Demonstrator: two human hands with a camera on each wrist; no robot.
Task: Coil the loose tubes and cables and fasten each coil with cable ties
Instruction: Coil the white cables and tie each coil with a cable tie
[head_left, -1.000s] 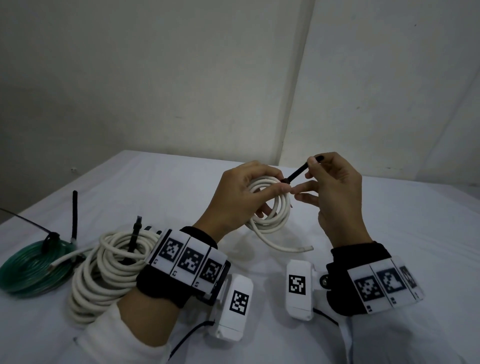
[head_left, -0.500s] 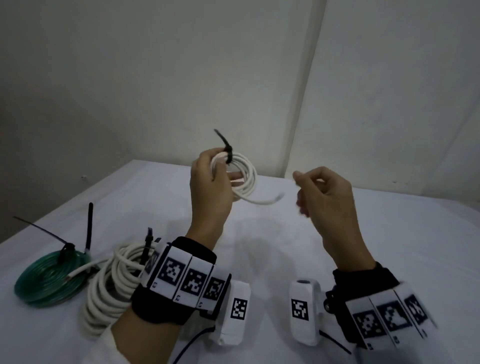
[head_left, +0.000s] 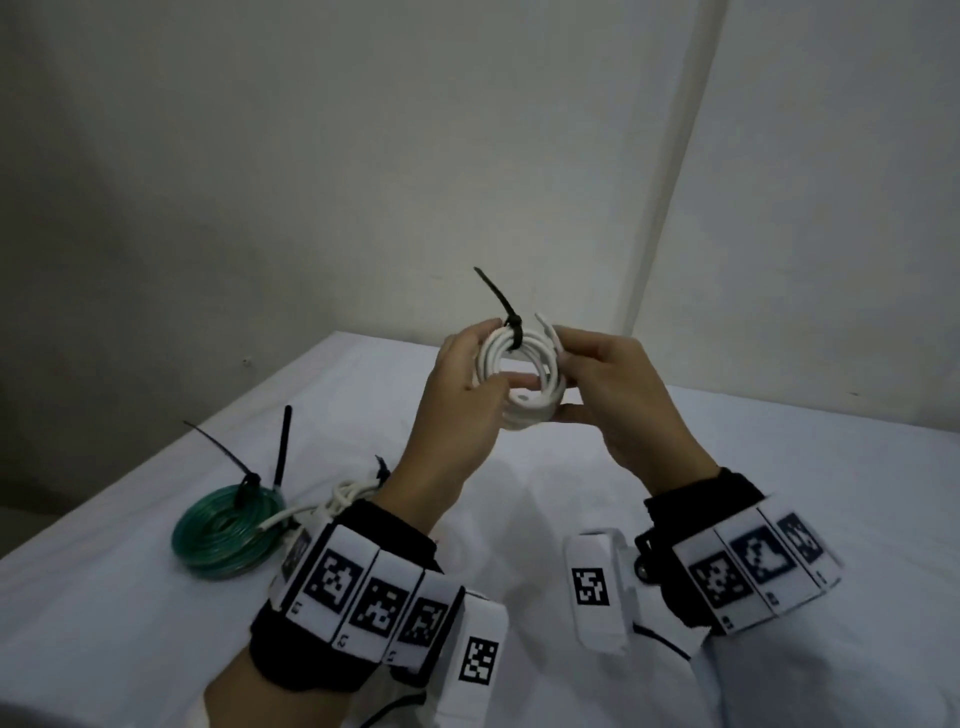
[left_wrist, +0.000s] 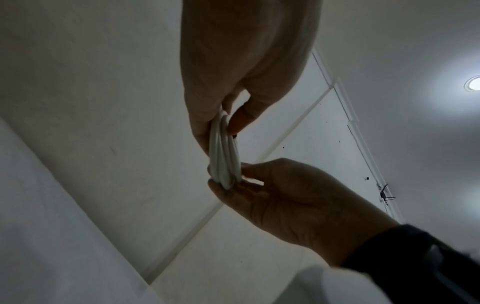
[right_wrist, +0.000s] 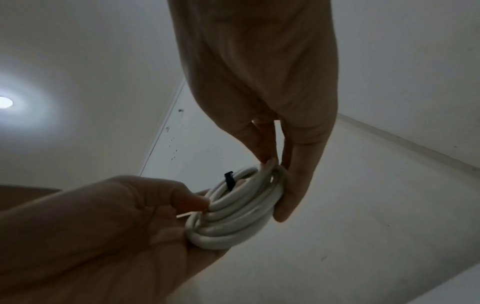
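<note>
A: What do the hands have?

B: Both are on 1 small white cable coil (head_left: 524, 382), held up in the air above the table (head_left: 779, 519). The left hand (head_left: 457, 395) curls round the coil's left side, thumb reaching across the middle. The right hand (head_left: 618, 395) pinches the right side between thumb and fingers; the right wrist view shows its fingers wrapped over the loops.

A: And the tie?

B: 1 black cable tie (head_left: 511, 332) cinches the top of the coil, its tail sticking up and to the left. A loose white cable end (head_left: 545, 325) pokes up just beside the right fingers.

A: So the step?

B: I'd judge it as checking and tidying the fastened coil. To do it well, keep the loops stacked flat, tuck that free end alongside them, and hold near the tie so the turns don't spring apart. A 2nd tie opposite the first might help if the loops splay.

A: Room to set it down?

B: To the left lie a green tube coil (head_left: 228, 530) with its own tie and, just beside it, a bigger white coil (head_left: 345, 493) partly hidden by the left wrist. The table's left edge runs near the green coil, so I'd put it down centre or right, where the cloth looks free.
</note>
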